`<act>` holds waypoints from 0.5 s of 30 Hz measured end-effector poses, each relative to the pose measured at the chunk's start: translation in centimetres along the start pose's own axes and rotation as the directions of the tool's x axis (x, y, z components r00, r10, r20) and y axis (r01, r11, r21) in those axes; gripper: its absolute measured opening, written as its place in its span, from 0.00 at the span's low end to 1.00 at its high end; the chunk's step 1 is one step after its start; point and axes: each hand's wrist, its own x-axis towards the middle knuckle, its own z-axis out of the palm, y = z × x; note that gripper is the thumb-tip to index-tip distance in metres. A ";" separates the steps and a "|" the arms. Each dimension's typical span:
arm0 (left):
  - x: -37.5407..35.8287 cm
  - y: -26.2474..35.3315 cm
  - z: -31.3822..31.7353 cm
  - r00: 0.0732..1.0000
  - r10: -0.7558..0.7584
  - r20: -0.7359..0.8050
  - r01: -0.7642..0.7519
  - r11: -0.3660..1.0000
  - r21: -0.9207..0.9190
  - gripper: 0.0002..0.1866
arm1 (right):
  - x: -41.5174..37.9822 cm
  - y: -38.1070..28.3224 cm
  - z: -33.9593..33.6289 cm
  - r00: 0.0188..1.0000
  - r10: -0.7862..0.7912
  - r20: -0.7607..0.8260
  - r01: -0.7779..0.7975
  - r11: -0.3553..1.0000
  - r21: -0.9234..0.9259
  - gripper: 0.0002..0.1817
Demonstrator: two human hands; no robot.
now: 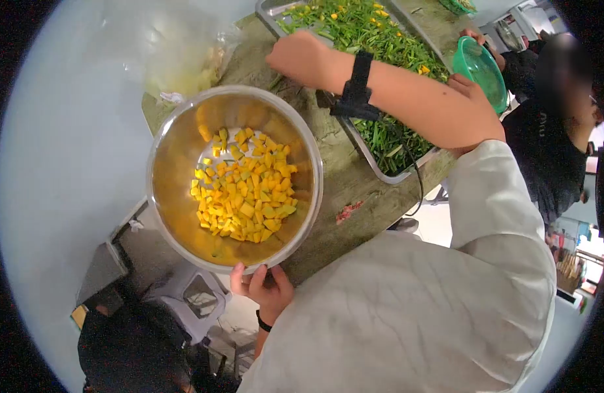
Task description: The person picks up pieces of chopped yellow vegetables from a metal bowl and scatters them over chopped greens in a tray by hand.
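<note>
A large metal bowl (159, 216) holds many small yellow chunks (246, 196), some with greenish edges, like diced pumpkin. My left hand (268, 291) grips the bowl's near rim, with its fingertips against the metal. On the far side of the bowl, my right hand (302, 60) is raised beside a metal tray (374, 171) of chopped green vegetables (361, 33). It is curled into a fist seen from the back, so whatever it may hold is hidden. A black strap with a small device (357, 92) sits around my right forearm, its cable hanging over the tray.
The bowl and tray stand on a worn greenish table (328, 203), with red scraps (348, 211) on it. A clear plastic bag (197, 62) lies by the wall. Another person in black (544, 144) holds a green basin (482, 72). Another dark-clothed person (131, 347) and a pale stool (200, 301) are at lower left.
</note>
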 end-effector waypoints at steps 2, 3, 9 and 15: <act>0.3 0.1 -0.1 1.000 0.010 0.010 -0.010 1.000 0.011 0.27 | 0.0 -0.1 0.4 1.000 0.018 -0.012 -0.019 1.000 -0.005 0.05; 0.4 0.1 -0.1 1.000 0.017 0.017 -0.017 1.000 0.016 0.27 | 0.0 -0.3 0.1 1.000 0.019 -0.013 -0.019 1.000 -0.001 0.05; -0.1 0.1 0.1 1.000 0.000 -0.012 0.000 1.000 0.002 0.25 | 0.0 0.5 -1.7 0.994 0.085 0.066 -0.090 0.993 0.072 0.08; 0.7 0.4 -0.4 0.999 0.038 0.011 -0.038 0.999 0.000 0.28 | -0.3 -0.1 -1.4 0.999 0.024 0.046 -0.026 0.999 0.036 0.07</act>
